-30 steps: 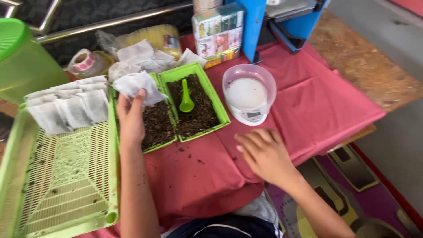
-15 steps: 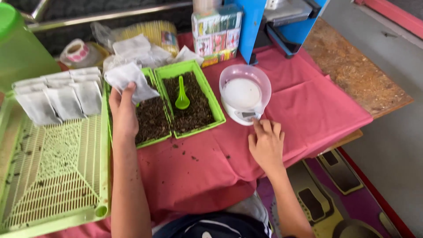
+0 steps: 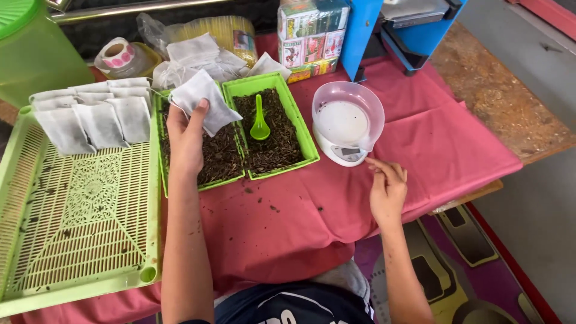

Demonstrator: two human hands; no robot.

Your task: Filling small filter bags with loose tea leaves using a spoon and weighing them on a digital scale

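Right hand (image 3: pixel 387 192) has slid off the scale's front since half a second ago; left hand (image 3: pixel 185 139) has lifted its bag slightly. Left: slotted tray (image 3: pixel 78 228) with filled bags (image 3: pixel 90 117) in rows. Left fingers pinch a white bag (image 3: pixel 204 102) above the leaf trays (image 3: pixel 240 135); green scoop (image 3: pixel 259 123) lies in the right tray. Best to hold the bag mouth open and level. Scale (image 3: pixel 347 123): right fingers loosely spread, holding nothing, tips beside its base. Behind, on the counter (image 3: pixel 432 144): pink sticker roll (image 3: pixel 117 55), yellow packet (image 3: pixel 216 33), multicoloured box (image 3: pixel 312 36).
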